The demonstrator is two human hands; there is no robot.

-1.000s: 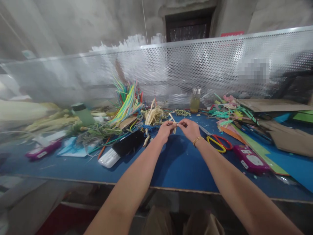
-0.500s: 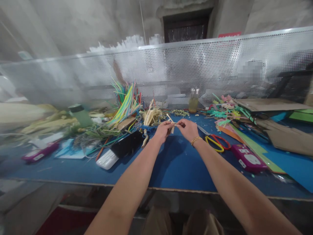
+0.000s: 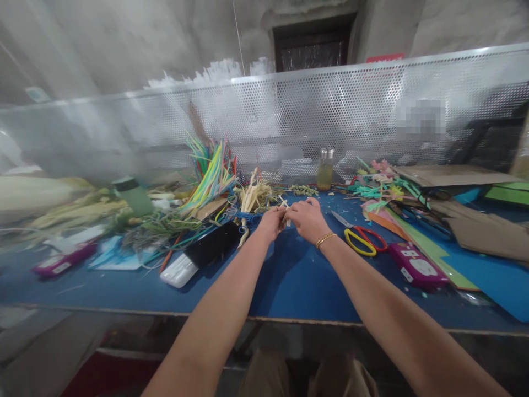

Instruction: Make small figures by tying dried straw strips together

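1. I view, through the head camera, the left hand (image 3: pixel 273 221) with its fingers drawn together on a pale strip (image 3: pixel 283 202); one end projects above the fingertips.
2. The right hand (image 3: pixel 308 219) meets it, fingers bent and close together; I cannot tell whether they grip the strip, the contact being hidden. A gold-coloured bracelet (image 3: pixel 325 239) circles the wrist.
3. I place the strip between the two hands, above the blue tabletop (image 3: pixel 297 286).
4. Just beyond the left hand I note a bundle of pale, dry strips (image 3: pixel 254 196); nearer lies a flat black object (image 3: pixel 212 242).
5. Right of the right hand, I find scissors (image 3: pixel 351 226) with one yellow and one red handle, near a purple box (image 3: pixel 417 266).
6. Behind, I see a capped bottle (image 3: pixel 325 172) upright before a perforated screen (image 3: pixel 289 110).
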